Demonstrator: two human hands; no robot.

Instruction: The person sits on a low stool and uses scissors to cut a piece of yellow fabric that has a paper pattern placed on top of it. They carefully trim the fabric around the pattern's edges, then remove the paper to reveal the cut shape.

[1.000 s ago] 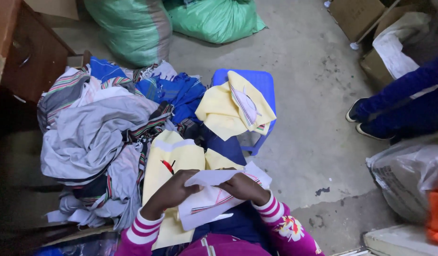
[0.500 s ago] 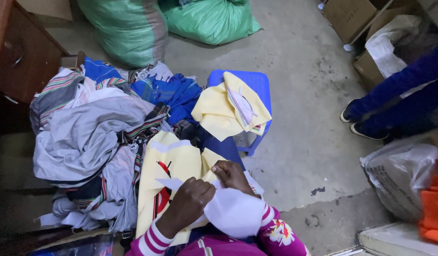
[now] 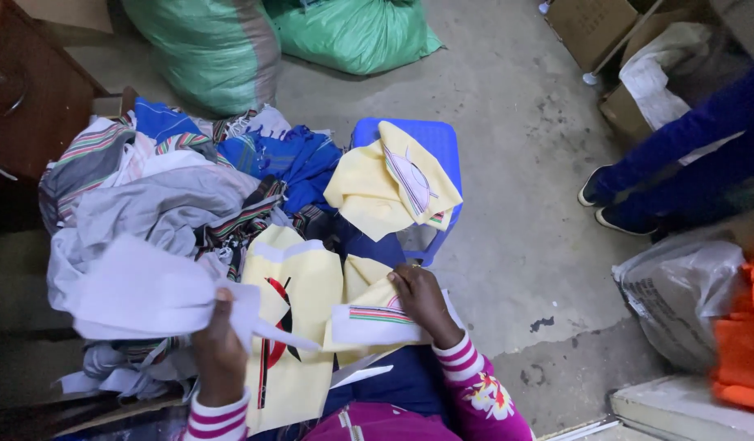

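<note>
My left hand (image 3: 217, 347) had swung a white cloth (image 3: 140, 290) out to the left, gripping it; earlier both hands held it together. My right hand (image 3: 422, 298) pressed a striped yellow piece (image 3: 369, 322) on my lap, above the concrete floor (image 3: 524, 204).

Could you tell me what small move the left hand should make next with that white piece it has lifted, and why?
Probably set the white piece on the clothes pile to the left: the left hand holds it up beside that pile, while the right hand presses down on the yellow cloth in the lap.
</note>
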